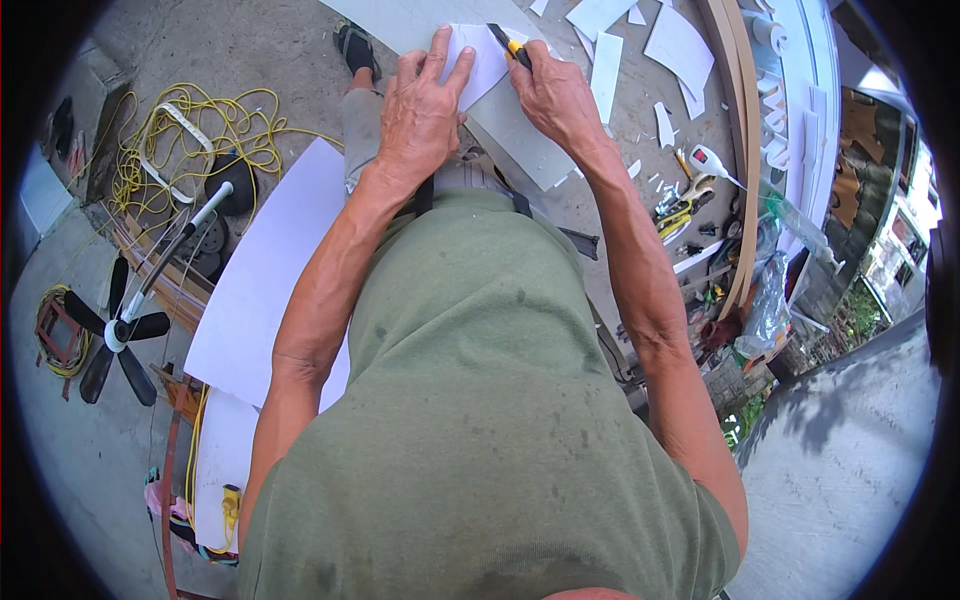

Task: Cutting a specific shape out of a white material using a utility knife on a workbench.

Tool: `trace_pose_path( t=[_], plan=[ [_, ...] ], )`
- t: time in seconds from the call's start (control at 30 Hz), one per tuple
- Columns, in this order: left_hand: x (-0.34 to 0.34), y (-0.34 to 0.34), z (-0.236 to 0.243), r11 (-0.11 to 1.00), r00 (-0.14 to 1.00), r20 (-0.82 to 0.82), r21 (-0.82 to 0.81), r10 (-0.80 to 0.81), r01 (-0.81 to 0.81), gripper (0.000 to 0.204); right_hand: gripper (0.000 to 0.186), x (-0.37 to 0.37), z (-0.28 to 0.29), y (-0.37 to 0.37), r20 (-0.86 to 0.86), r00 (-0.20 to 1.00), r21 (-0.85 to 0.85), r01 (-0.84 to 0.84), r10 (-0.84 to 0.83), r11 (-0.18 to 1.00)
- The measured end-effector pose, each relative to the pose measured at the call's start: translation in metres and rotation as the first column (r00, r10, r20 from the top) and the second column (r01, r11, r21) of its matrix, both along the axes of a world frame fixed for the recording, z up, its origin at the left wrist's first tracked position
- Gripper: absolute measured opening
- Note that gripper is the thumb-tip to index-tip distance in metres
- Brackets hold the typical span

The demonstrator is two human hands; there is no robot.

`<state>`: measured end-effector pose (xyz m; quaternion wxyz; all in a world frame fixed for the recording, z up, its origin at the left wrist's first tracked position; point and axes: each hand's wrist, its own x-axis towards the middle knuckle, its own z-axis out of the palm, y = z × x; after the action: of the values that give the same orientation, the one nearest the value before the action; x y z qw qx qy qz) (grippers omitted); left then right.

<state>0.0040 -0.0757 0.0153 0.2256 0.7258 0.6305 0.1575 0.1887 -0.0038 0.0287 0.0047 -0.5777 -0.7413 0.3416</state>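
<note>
My left hand (422, 112) rests with its fingers spread on a small white sheet (474, 58), pressing it against a pale grey board (530, 150). In my right hand (560, 98) is a yellow and black utility knife (514, 48), its tip end over the right edge of the white sheet. My fingers wrap the knife's handle, so part of it is hidden. Whether the blade touches the sheet, I cannot tell. The board lies in front of my body, partly under both hands.
White offcuts (606, 75) litter the concrete floor at the right. Beyond them are pliers and other hand tools (680, 212), a curved wooden strip (745, 150) and a caulking tube (803, 228). Large white sheets (270, 270), a tangled yellow cord (245, 130) and a black fan (117, 335) lie left.
</note>
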Motion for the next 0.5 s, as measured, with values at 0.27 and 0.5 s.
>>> trace_pose_path(
  t=[0.27,0.5],
  plan=[
    [-0.0012,0.0003,0.0008,1.0,1.0,0.004,-0.001,0.0,0.0,0.078,0.032,-0.0009,0.0003,0.0013,-0.002,1.0,-0.006,-0.003,0.003,1.0],
    [-0.0014,0.0011,-0.0005,1.0,1.0,0.016,0.003,-0.003,0.003,0.078,0.031,-0.0004,-0.0004,0.0023,-0.014,1.0,0.005,-0.017,0.017,1.0]
  ],
)
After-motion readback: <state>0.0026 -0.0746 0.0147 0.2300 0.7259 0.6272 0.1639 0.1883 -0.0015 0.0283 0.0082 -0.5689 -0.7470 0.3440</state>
